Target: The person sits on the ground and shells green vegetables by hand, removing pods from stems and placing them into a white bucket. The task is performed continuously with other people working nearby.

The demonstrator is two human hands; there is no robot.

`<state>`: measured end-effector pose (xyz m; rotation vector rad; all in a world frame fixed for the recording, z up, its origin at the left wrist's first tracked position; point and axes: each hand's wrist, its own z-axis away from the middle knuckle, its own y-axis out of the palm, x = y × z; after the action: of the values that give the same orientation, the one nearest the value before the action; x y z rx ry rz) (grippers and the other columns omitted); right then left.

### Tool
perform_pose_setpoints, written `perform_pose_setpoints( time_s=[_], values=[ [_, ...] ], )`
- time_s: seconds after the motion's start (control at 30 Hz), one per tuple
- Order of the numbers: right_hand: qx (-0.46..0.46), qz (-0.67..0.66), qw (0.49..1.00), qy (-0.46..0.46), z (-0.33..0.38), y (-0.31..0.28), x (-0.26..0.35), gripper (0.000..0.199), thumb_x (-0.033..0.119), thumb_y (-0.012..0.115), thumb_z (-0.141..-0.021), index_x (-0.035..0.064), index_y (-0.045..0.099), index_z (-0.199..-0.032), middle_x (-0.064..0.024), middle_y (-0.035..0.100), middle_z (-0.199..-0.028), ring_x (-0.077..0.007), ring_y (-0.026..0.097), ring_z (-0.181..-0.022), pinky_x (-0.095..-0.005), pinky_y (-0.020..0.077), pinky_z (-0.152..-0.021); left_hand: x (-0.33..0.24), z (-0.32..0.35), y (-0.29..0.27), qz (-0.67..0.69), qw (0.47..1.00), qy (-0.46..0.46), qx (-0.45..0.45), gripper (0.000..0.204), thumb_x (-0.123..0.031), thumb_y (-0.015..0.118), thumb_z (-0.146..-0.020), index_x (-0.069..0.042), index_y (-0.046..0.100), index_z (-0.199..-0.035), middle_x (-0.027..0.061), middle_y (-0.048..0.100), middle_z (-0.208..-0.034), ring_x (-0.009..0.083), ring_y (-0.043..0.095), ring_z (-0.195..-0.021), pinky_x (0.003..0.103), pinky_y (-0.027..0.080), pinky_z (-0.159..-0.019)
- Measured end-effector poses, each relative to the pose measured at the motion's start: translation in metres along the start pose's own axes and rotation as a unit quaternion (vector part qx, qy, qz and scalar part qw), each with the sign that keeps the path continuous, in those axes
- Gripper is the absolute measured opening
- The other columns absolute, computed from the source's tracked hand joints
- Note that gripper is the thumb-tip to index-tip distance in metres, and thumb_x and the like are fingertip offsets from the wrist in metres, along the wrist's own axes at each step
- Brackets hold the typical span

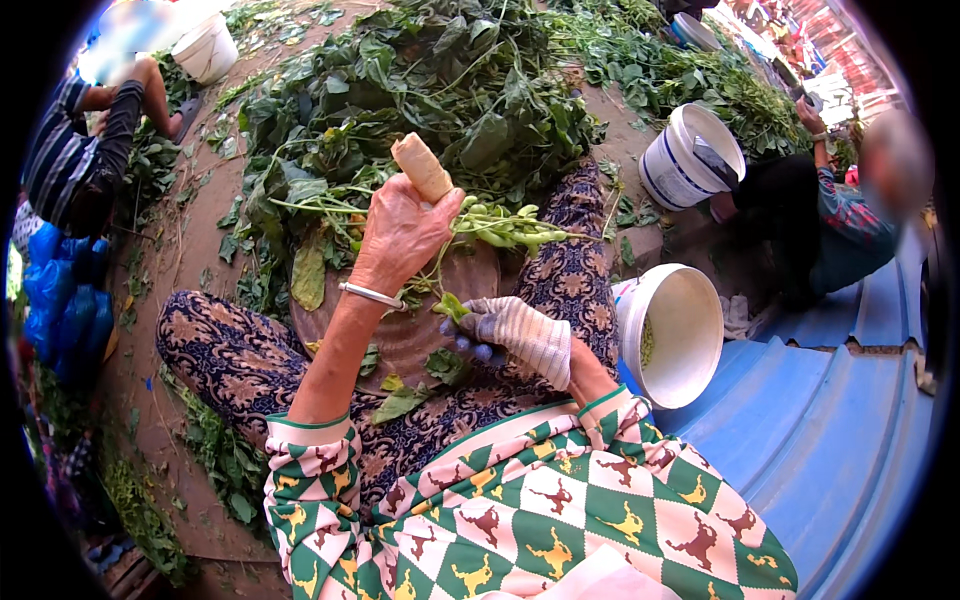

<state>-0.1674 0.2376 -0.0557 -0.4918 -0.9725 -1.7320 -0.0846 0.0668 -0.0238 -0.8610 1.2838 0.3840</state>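
Note:
My bare left hand (405, 225), a pale bangle at its wrist, is closed around a bean plant and a tan, roll-shaped piece (422, 168) that sticks up above the knuckles. I cannot tell what that piece is. Plump green bean pods (510, 230) hang out to the right of this hand on thin stems. Lower down, my right hand (515, 335), in a whitish knit glove with grey-blue fingertips, pinches a green leaf (452, 306) at the lower end of the plant. Beneath both hands, between my legs, lies a round brown surface (465, 280) with loose leaves on it.
A large heap of leafy stalks (430, 90) lies ahead. At my right stands a white bucket (668, 335) with green pods inside; another bucket (690, 158) tilts beyond it. Blue corrugated sheeting (800, 430) covers the right. One person (850, 220) sits right, another (65, 150) left.

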Motion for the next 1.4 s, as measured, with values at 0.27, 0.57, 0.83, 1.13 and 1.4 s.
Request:
perform_pose_setpoints(
  time_s=[0.27, 0.57, 0.83, 1.13, 1.4],
  values=[
    [-0.03, 0.015, 0.999, -0.044, 0.001, -0.012, -0.002, 0.024, 0.027, 0.057, -0.09, 0.0082, 0.06, -0.104, 0.0028, 0.058, -0.073, -0.0023, 0.045, -0.05, -0.0154, 0.0348, -0.043, 0.016, -0.007, 0.018, 0.064, 0.998, -0.016, 0.02, 0.016, -0.015, 0.062, -0.084, -0.001, 0.059, -0.089, 0.0034, 0.06, -0.069, 0.0094, 0.057, -0.048, 0.02, 0.043, -0.042],
    [-0.06, -0.027, 0.997, -0.05, -0.002, -0.019, -0.008, 0.024, 0.008, 0.048, -0.087, 0.0084, 0.06, -0.108, 0.001, 0.06, -0.072, -0.004, 0.045, -0.048, -0.0179, 0.0358, -0.041, 0.003, 0.03, 0.019, 0.173, 0.984, 0.05, 0.003, 0.008, -0.005, 0.062, -0.084, -0.002, 0.06, -0.091, 0.0018, 0.062, -0.078, 0.008, 0.059, -0.066, 0.019, 0.046, -0.059],
    [-0.109, 0.069, 0.991, -0.026, 0.036, -0.032, 0.017, 0.03, 0.032, 0.047, -0.093, 0.0112, 0.068, -0.097, 0.0055, 0.046, -0.056, -0.0047, 0.04, -0.045, -0.0199, 0.0306, -0.038, 0.0, 0.059, 0.018, 0.015, 0.987, 0.162, 0.014, 0.01, 0.001, 0.065, -0.077, 0.0, 0.061, -0.086, 0.0058, 0.062, -0.085, 0.014, 0.059, -0.073, 0.026, 0.048, -0.066],
    [-0.083, 0.429, 0.854, -0.284, -0.02, -0.03, 0.014, 0.016, 0.016, 0.05, -0.088, 0.007, 0.063, -0.092, -0.005, 0.056, -0.063, -0.0125, 0.048, -0.051, -0.0281, 0.0426, -0.05, -0.003, 0.073, 0.009, -0.075, 0.968, 0.238, 0.036, 0.012, 0.003, 0.061, -0.078, -0.001, 0.059, -0.09, 0.0067, 0.061, -0.084, 0.0146, 0.059, -0.072, 0.027, 0.047, -0.064],
    [-0.096, 0.264, 0.952, -0.123, -0.01, -0.015, 0.027, 0.016, 0.016, 0.055, -0.086, 0.0069, 0.066, -0.092, 0.0014, 0.054, -0.06, -0.0063, 0.045, -0.052, -0.0235, 0.0403, -0.048, 0.007, 0.087, 0.012, 0.285, 0.954, -0.061, -0.069, 0.015, -0.009, 0.059, -0.087, -0.002, 0.057, -0.1, 0.0084, 0.061, -0.092, 0.0193, 0.063, -0.077, 0.029, 0.055, -0.071]
  ],
)
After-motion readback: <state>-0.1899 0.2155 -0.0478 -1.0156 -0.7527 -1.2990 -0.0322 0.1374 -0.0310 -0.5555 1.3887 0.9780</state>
